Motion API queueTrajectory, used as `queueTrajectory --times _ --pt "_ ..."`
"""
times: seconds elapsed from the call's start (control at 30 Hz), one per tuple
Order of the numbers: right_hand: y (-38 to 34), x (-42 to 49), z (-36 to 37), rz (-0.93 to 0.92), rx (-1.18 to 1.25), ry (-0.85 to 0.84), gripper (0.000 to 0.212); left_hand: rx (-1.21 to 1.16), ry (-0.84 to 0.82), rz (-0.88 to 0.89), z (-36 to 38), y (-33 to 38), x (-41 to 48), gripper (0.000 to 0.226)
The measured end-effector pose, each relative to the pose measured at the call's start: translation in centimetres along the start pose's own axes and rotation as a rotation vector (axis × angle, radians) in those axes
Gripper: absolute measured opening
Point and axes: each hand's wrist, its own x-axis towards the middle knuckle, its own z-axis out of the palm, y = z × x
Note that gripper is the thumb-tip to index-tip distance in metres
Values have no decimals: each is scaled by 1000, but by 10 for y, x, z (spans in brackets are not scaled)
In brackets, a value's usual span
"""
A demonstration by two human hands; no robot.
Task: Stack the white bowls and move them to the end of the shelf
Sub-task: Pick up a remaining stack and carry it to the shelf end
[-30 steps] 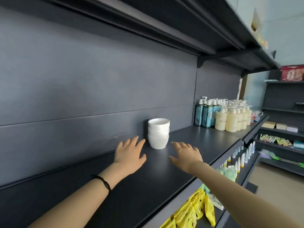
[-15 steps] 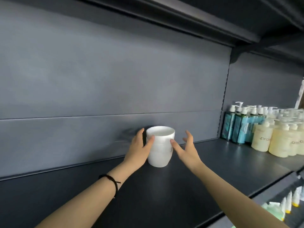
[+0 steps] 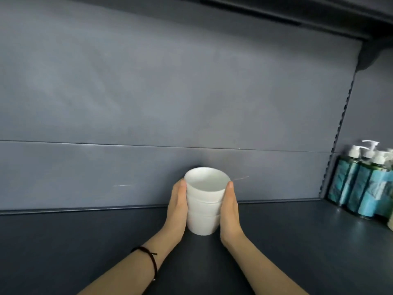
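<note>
Dark grey shelf (image 3: 297,248) underfoot of the action, pale grey back panel (image 3: 148,92) behind it, and right in the middle we've got the stack of white bowls (image 3: 204,211), three nested, rim open to the camera. Both hands are on it! The left hand (image 3: 177,209) clasps the stack's left wall, thumb running up to just under the top rim; the right hand (image 3: 230,211) mirrors it on the opposite wall, thumb tip at the rim too. The fingers go round the far side, out of sight. So the stack sits squeezed between the two palms, upright, close in front of the back panel. Whether its base touches the shelf or hangs just clear of it, I can't tell.

Back from the grip, down the left forearm, a black cord bracelet (image 3: 148,258) circles the wrist. Well off to the right of the grip, past a slotted upright post (image 3: 340,128), teal pump bottles (image 3: 361,188) stand in a tight cluster against the panel. High above the grip, the underside of an upper shelf (image 3: 297,11) crosses the top.
</note>
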Motion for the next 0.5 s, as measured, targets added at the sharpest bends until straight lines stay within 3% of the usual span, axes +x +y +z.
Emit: queueTrajectory --times 0.13,0.23,0.33,0.5 --pt "1 1 -2 -15 9 -53 79 -10 -62 16 4 -4 -4 59" --pt "0 0 0 -18 8 -56 80 55 -112 99 2 -3 -7 67" --pt "-3 -2 -1 -18 -7 -55 74 104 -160 211 -2 -3 -12 60" --pt "-7 -6 -2 6 17 -30 65 98 -205 253 -2 -3 -16 77"
